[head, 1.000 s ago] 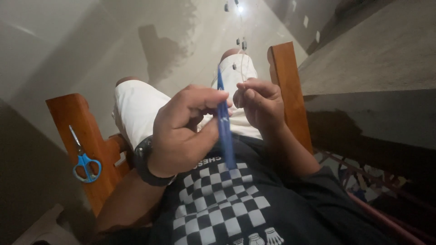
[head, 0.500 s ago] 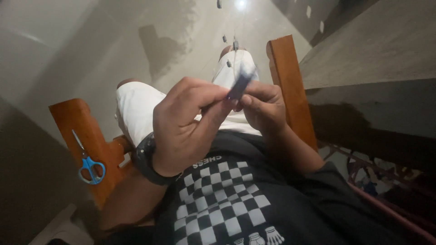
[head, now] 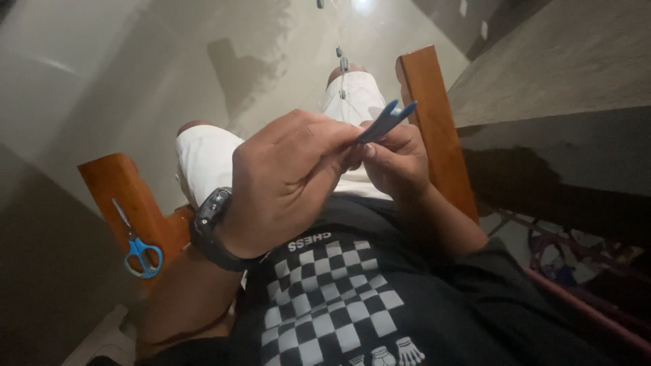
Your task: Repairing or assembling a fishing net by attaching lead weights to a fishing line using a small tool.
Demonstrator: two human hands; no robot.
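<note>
Together, both hands (head: 339, 169) pinching slim blue plastic strip (head: 386, 120)

I pinch a thin blue strip (head: 385, 120) between both my hands, left hand (head: 288, 179) in front, right hand (head: 397, 159) behind it, above my lap. A black watch (head: 211, 227) sits on my left wrist. Blue-handled scissors (head: 139, 244) lie on the wooden armrest (head: 119, 183).

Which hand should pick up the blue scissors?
Left, probably. The left hand is on the same side as the blue scissors, which lie on the wooden armrest. The right hand is farther away, pinching the blue strip.
</note>
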